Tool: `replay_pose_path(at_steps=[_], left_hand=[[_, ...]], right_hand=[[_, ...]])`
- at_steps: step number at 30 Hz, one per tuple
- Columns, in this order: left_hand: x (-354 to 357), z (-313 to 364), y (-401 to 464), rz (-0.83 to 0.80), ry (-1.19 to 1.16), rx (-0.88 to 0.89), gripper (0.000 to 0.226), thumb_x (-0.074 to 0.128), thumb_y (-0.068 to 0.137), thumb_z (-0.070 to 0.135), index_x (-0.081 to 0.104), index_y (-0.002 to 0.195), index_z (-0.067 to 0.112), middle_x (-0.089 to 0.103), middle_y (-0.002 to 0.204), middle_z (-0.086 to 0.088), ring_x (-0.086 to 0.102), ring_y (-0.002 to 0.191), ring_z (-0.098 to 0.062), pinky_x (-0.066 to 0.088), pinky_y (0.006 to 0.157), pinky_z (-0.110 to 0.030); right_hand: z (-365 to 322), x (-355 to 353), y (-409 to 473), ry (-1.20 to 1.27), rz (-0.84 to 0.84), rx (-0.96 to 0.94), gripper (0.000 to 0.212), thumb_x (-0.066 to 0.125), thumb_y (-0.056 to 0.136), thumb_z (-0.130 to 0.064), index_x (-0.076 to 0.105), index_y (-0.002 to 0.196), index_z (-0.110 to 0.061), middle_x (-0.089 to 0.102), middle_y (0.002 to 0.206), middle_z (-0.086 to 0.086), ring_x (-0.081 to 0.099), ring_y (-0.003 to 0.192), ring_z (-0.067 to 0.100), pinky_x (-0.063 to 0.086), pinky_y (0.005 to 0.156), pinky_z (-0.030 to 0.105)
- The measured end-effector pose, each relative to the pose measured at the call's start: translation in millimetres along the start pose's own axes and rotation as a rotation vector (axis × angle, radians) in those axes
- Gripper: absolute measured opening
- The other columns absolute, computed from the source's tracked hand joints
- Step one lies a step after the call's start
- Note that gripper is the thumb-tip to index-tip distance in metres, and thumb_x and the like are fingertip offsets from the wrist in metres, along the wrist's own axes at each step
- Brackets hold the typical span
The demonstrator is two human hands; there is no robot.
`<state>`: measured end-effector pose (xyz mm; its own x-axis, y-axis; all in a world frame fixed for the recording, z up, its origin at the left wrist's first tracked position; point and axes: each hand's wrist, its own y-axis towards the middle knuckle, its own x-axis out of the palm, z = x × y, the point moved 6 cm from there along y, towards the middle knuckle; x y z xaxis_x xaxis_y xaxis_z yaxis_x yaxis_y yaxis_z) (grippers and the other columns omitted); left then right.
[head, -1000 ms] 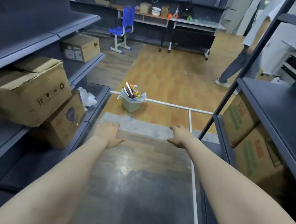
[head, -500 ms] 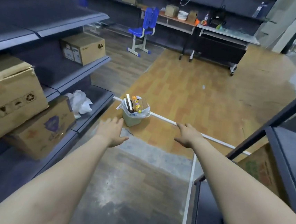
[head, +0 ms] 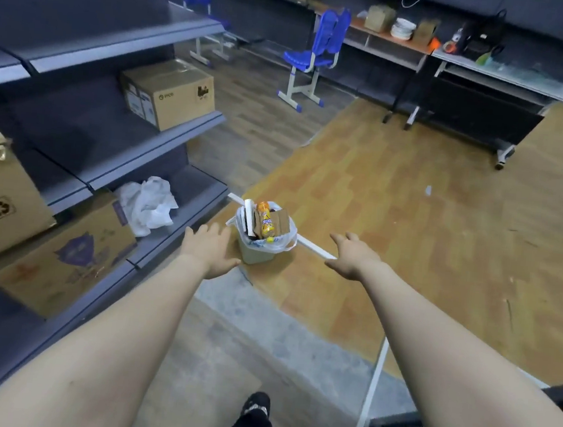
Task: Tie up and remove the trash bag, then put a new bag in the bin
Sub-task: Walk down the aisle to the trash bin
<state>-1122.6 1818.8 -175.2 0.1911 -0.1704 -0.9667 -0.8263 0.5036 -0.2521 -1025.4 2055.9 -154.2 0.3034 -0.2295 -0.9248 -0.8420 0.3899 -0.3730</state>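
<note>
A small bin (head: 255, 254) lined with a clear bag (head: 282, 239) stands on the floor beside the lowest shelf (head: 182, 224), stuffed with an orange bottle (head: 265, 222) and cardboard. Both hands reach toward it empty, fingers loosely spread: the left hand (head: 209, 249) just left of the bin, the right hand (head: 351, 254) apart on its right.

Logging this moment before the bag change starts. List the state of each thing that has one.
bin: upright on the floor, full
trash bag: untied, rim folded over the bin
bottle: sticking out of the trash
left hand: open, empty
right hand: open, empty
spare bags: crumpled on the lowest shelf
</note>
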Motion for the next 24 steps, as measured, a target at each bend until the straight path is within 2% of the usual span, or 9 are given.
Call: replay_pose_path(at_steps=[6,14,18,24], left_hand=[[-26.3,25.3,96.9,-0.006,-0.016,-0.044,0.067,0.043,0.089,0.059,0.033,0.138,0.015,0.041,0.139,-0.008,0.039,0.127,-0.028,0.031,0.101,-0.044],[-31.8,65.7,187.2,-0.117,-0.004,-0.082,0.069,0.044,0.089,0.059,0.032,0.139,0.014,0.036,0.143,-0.010,0.037,0.130,-0.030,0.029,0.107,-0.048],[-37.9,79.2,232.9,-0.111,-0.046,-0.169,0.071,0.045,0.088,0.061,0.033,0.140,0.015,0.038,0.141,-0.009,0.037,0.130,-0.028,0.031,0.104,-0.044],[-43.2,97.5,289.5,-0.141,-0.125,-0.355,0.071,0.047,0.089,0.057,0.029,0.142,0.015,0.037,0.143,-0.009,0.037,0.131,-0.028,0.030,0.104,-0.046]], right_hand=[[30.8,-35.5,91.9,0.022,-0.029,-0.025,0.067,0.051,0.093,-0.037,0.016,0.149,-0.026,0.008,0.157,0.008,0.027,0.140,0.027,0.033,0.107,0.038],[71.3,-64.8,202.1,-0.010,-0.092,-0.086,0.068,0.050,0.093,-0.035,0.015,0.149,-0.026,0.007,0.157,0.007,0.028,0.138,0.029,0.034,0.107,0.039],[88.1,-80.9,267.7,-0.052,-0.119,-0.149,0.068,0.051,0.093,-0.036,0.015,0.149,-0.025,0.009,0.157,0.008,0.029,0.138,0.029,0.034,0.107,0.039],[91.7,-106.0,360.1,-0.135,-0.159,-0.317,0.068,0.053,0.092,-0.037,0.017,0.149,-0.024,0.010,0.157,0.009,0.028,0.139,0.028,0.032,0.109,0.038]])
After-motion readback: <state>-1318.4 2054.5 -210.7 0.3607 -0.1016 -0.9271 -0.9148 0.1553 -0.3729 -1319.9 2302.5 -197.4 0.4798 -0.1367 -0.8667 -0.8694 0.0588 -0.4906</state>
